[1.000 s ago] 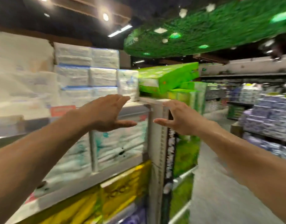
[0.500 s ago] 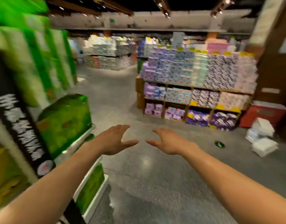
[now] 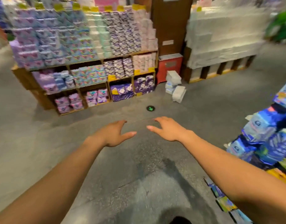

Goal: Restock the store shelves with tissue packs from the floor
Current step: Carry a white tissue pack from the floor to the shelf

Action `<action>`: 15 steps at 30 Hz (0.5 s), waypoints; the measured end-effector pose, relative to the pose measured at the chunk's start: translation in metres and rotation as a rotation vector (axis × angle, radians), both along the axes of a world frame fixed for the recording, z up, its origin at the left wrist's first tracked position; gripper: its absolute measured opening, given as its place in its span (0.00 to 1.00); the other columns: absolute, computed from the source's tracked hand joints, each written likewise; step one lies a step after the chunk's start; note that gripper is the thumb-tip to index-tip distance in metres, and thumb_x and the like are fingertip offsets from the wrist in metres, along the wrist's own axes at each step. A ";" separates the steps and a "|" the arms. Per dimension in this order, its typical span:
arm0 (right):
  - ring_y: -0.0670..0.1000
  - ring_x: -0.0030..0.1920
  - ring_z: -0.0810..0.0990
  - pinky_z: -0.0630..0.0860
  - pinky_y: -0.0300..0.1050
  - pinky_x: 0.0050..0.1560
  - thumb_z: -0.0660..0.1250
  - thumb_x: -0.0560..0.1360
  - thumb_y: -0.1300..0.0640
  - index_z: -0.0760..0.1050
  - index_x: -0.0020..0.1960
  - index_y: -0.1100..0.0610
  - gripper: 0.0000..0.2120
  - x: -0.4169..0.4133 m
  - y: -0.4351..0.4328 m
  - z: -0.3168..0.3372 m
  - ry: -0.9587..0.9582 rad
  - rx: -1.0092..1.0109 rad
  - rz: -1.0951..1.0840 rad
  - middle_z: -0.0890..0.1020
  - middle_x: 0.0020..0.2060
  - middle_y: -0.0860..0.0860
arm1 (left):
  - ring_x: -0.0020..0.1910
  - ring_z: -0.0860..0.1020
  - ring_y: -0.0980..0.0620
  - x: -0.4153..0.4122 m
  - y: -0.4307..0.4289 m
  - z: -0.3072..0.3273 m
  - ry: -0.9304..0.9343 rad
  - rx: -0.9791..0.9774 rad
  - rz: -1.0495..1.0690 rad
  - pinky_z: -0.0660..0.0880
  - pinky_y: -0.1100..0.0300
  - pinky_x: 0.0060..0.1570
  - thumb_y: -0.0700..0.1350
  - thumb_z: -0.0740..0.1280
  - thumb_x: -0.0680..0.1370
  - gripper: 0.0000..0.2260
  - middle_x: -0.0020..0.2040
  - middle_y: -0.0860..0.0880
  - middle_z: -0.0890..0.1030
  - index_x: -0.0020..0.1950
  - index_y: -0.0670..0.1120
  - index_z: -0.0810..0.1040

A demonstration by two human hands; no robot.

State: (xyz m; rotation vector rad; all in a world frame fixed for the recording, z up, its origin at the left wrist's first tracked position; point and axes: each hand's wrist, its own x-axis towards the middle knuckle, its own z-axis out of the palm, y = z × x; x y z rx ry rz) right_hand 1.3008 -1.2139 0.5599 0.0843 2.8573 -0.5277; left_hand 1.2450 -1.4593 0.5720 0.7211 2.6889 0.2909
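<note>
**A:** Which step is this?

**B:** Going to fetch the next load, I'd say. The left hand (image 3: 113, 135) and right hand (image 3: 167, 130) reach out side by side at the centre of the frame, over bare grey floor (image 3: 42, 143). Neither holds anything.

**A:** And the fingers (image 3: 119, 124)?

**B:** Spread apart and loosely curved on both hands. The thumbs point toward each other with nothing between them.

**A:** Where are the tissue packs (image 3: 175, 88)?

**B:** A small heap of white ones sits on the floor, right of centre in the upper half. It is just beside a red box (image 3: 169, 67), at the right end of the wooden shelf (image 3: 90, 62) filled with purple and pink packs. The heap is well apart from the hands, and a round green mark (image 3: 150, 108) on the floor lies between them. Blur keeps me from counting the packs, though one seems to lean on its edge.

**A:** What does the next move call for?

**B:** Probably closing that gap and bending down. Then a hand goes on either side of a pack, gripping from both ends. The wrap looks soft, so I'd expect it to give a little.

**A:** Anything to mind?

**B:** The blue packs (image 3: 265, 139) stacked at the right edge are near the right forearm, and a wide swing could catch them.
</note>
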 end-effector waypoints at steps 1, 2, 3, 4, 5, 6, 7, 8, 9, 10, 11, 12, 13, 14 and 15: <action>0.60 0.73 0.68 0.68 0.65 0.70 0.42 0.62 0.14 0.63 0.78 0.53 0.59 -0.015 0.021 -0.005 -0.006 -0.002 -0.043 0.69 0.75 0.57 | 0.76 0.65 0.45 -0.023 0.021 0.000 -0.007 0.003 -0.042 0.63 0.53 0.72 0.72 0.57 0.74 0.42 0.79 0.45 0.63 0.81 0.47 0.58; 0.60 0.74 0.67 0.67 0.65 0.71 0.43 0.65 0.16 0.62 0.79 0.54 0.56 -0.030 0.041 -0.009 -0.017 -0.004 -0.087 0.68 0.76 0.57 | 0.76 0.66 0.45 -0.047 0.043 -0.002 -0.015 0.000 -0.083 0.63 0.53 0.72 0.74 0.56 0.73 0.44 0.79 0.45 0.63 0.81 0.47 0.58; 0.60 0.75 0.66 0.66 0.65 0.72 0.46 0.69 0.18 0.61 0.79 0.54 0.52 -0.048 0.062 -0.013 -0.018 -0.003 -0.124 0.67 0.76 0.57 | 0.75 0.66 0.45 -0.071 0.067 -0.004 -0.023 -0.005 -0.123 0.64 0.52 0.72 0.76 0.54 0.70 0.47 0.79 0.45 0.63 0.81 0.47 0.58; 0.60 0.75 0.65 0.66 0.64 0.72 0.48 0.71 0.20 0.61 0.80 0.55 0.50 -0.067 0.083 -0.015 -0.014 0.000 -0.159 0.66 0.77 0.57 | 0.75 0.65 0.45 -0.095 0.092 -0.006 -0.020 -0.009 -0.160 0.64 0.51 0.73 0.79 0.51 0.67 0.51 0.79 0.45 0.63 0.81 0.47 0.57; 0.60 0.76 0.64 0.66 0.64 0.72 0.49 0.72 0.21 0.60 0.80 0.55 0.49 -0.087 0.106 -0.017 -0.005 0.004 -0.188 0.66 0.77 0.56 | 0.75 0.65 0.45 -0.121 0.117 -0.010 -0.014 -0.013 -0.195 0.64 0.50 0.73 0.81 0.49 0.64 0.54 0.79 0.45 0.63 0.81 0.48 0.57; 0.60 0.76 0.64 0.65 0.64 0.72 0.49 0.71 0.21 0.60 0.80 0.55 0.49 -0.107 0.129 -0.019 -0.002 0.007 -0.218 0.65 0.77 0.56 | 0.76 0.65 0.45 -0.148 0.143 -0.015 -0.011 -0.012 -0.224 0.64 0.50 0.73 0.82 0.48 0.63 0.55 0.79 0.45 0.63 0.81 0.48 0.57; 0.60 0.76 0.64 0.65 0.65 0.72 0.49 0.72 0.21 0.60 0.80 0.55 0.49 -0.129 0.154 -0.024 0.006 0.005 -0.242 0.65 0.77 0.56 | 0.76 0.64 0.45 -0.175 0.170 -0.020 -0.009 -0.006 -0.244 0.63 0.50 0.74 0.82 0.47 0.62 0.56 0.80 0.45 0.62 0.81 0.48 0.57; 0.60 0.76 0.64 0.65 0.65 0.73 0.49 0.72 0.21 0.59 0.80 0.55 0.49 -0.151 0.178 -0.027 0.009 0.002 -0.260 0.64 0.78 0.56 | 0.76 0.64 0.45 -0.202 0.197 -0.023 -0.006 -0.002 -0.267 0.62 0.51 0.74 0.82 0.47 0.62 0.56 0.80 0.45 0.62 0.81 0.47 0.56; 0.60 0.76 0.63 0.64 0.65 0.73 0.49 0.73 0.21 0.58 0.80 0.55 0.48 -0.173 0.202 -0.031 -0.002 -0.005 -0.273 0.64 0.78 0.56 | 0.77 0.64 0.45 -0.227 0.223 -0.025 -0.011 -0.010 -0.292 0.62 0.51 0.74 0.82 0.46 0.62 0.57 0.80 0.44 0.62 0.81 0.47 0.57; 0.60 0.77 0.63 0.64 0.65 0.73 0.50 0.73 0.22 0.58 0.80 0.55 0.48 -0.194 0.225 -0.032 -0.025 -0.020 -0.287 0.63 0.78 0.56 | 0.77 0.64 0.45 -0.250 0.248 -0.026 -0.017 -0.022 -0.316 0.62 0.51 0.74 0.83 0.45 0.61 0.58 0.80 0.44 0.63 0.81 0.47 0.57; 0.59 0.77 0.62 0.63 0.63 0.74 0.51 0.74 0.22 0.58 0.81 0.55 0.48 -0.216 0.248 -0.033 -0.055 -0.041 -0.305 0.62 0.79 0.56 | 0.76 0.65 0.45 -0.274 0.272 -0.026 -0.020 -0.033 -0.335 0.63 0.51 0.74 0.84 0.44 0.60 0.59 0.79 0.45 0.63 0.81 0.47 0.58; 0.59 0.77 0.62 0.63 0.62 0.75 0.52 0.75 0.24 0.58 0.81 0.55 0.46 -0.237 0.269 -0.031 -0.090 -0.060 -0.327 0.62 0.79 0.56 | 0.76 0.66 0.45 -0.298 0.295 -0.027 -0.031 -0.035 -0.344 0.64 0.52 0.73 0.85 0.42 0.59 0.60 0.79 0.45 0.64 0.81 0.47 0.58; 0.58 0.77 0.62 0.63 0.59 0.75 0.53 0.76 0.25 0.58 0.81 0.55 0.45 -0.260 0.290 -0.031 -0.115 -0.072 -0.343 0.62 0.79 0.56 | 0.75 0.67 0.46 -0.323 0.316 -0.027 -0.043 -0.029 -0.341 0.65 0.52 0.73 0.85 0.43 0.59 0.60 0.78 0.45 0.66 0.80 0.48 0.59; 0.58 0.77 0.64 0.64 0.56 0.75 0.54 0.77 0.27 0.59 0.81 0.55 0.43 -0.282 0.310 -0.029 -0.122 -0.075 -0.351 0.63 0.79 0.56 | 0.74 0.68 0.46 -0.348 0.338 -0.028 -0.049 -0.017 -0.333 0.66 0.51 0.72 0.85 0.44 0.60 0.59 0.78 0.46 0.67 0.80 0.49 0.60; 0.58 0.76 0.66 0.65 0.54 0.74 0.54 0.77 0.28 0.60 0.80 0.55 0.42 -0.306 0.332 -0.029 -0.119 -0.081 -0.361 0.64 0.78 0.55 | 0.73 0.69 0.47 -0.373 0.359 -0.029 -0.058 0.003 -0.321 0.67 0.51 0.72 0.85 0.46 0.61 0.56 0.77 0.46 0.68 0.79 0.49 0.61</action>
